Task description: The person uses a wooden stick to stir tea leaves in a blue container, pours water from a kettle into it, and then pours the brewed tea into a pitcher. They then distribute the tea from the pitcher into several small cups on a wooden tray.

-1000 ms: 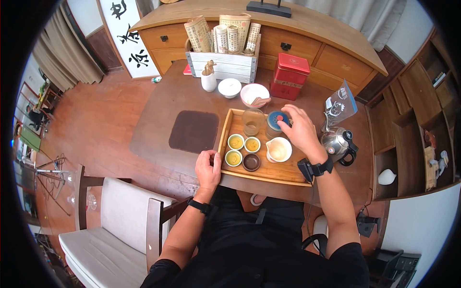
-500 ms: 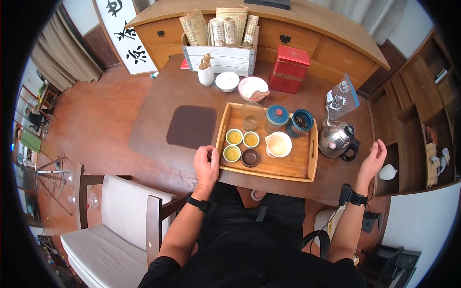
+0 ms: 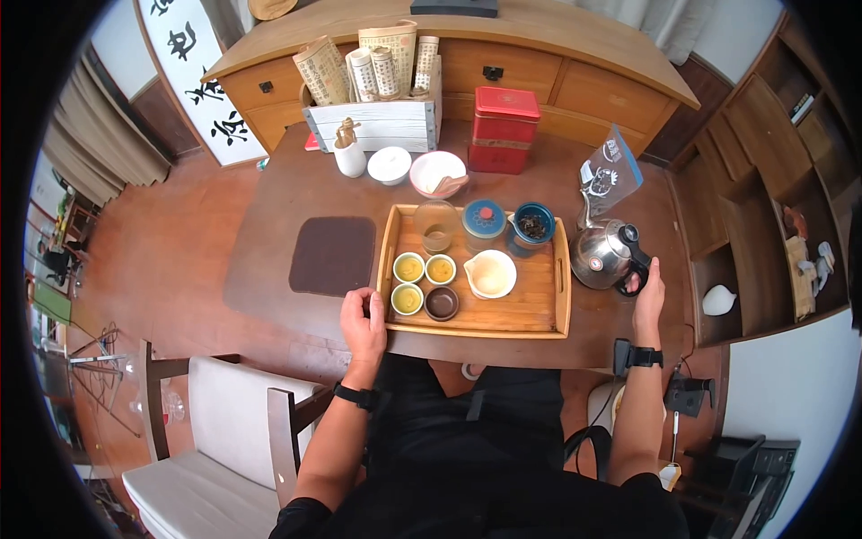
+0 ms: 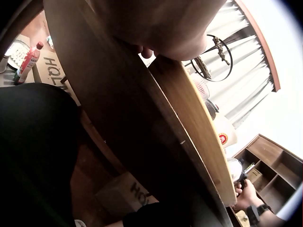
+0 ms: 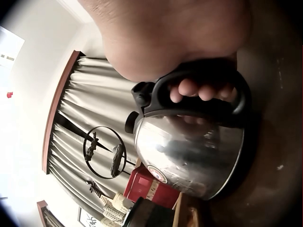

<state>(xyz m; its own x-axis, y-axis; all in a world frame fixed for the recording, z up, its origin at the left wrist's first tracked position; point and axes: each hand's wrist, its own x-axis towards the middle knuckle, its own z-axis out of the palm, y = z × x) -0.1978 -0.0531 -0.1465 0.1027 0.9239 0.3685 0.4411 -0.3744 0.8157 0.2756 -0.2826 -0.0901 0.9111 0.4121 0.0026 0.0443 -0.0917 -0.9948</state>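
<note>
In the head view my right hand (image 3: pixel 648 301) grips the black handle of the steel kettle (image 3: pixel 600 258), to the right of the wooden tray (image 3: pixel 539 314). The right wrist view has curled fingertips (image 5: pixel 206 91) inside the handle loop, above the kettle's shiny body (image 5: pixel 189 151). My left hand (image 3: pixel 364 325) rests by the tray's front left corner, fingers loosely bent. On the tray are three white cups of yellow liquid (image 3: pixel 408 299), a dark cup (image 3: pixel 442 304), a white pitcher (image 3: pixel 491 274), a glass (image 3: pixel 436 226), a blue-lidded jar (image 3: pixel 485 225) and a blue vessel holding dark leaves (image 3: pixel 532 226).
Behind the tray stand a white bowl (image 3: pixel 390 166), a pink-rimmed bowl (image 3: pixel 438 173), a red tin (image 3: pixel 505 130) and a white crate (image 3: pixel 373 126) of rolled papers. A clear bag (image 3: pixel 611 171) stands behind the kettle; a dark mat (image 3: pixel 332 256) lies left.
My right hand left the blue-lidded jar, moved right and now holds the kettle's handle. The blue leaf vessel came into view once that hand withdrew. My left hand stays beside the tray.
</note>
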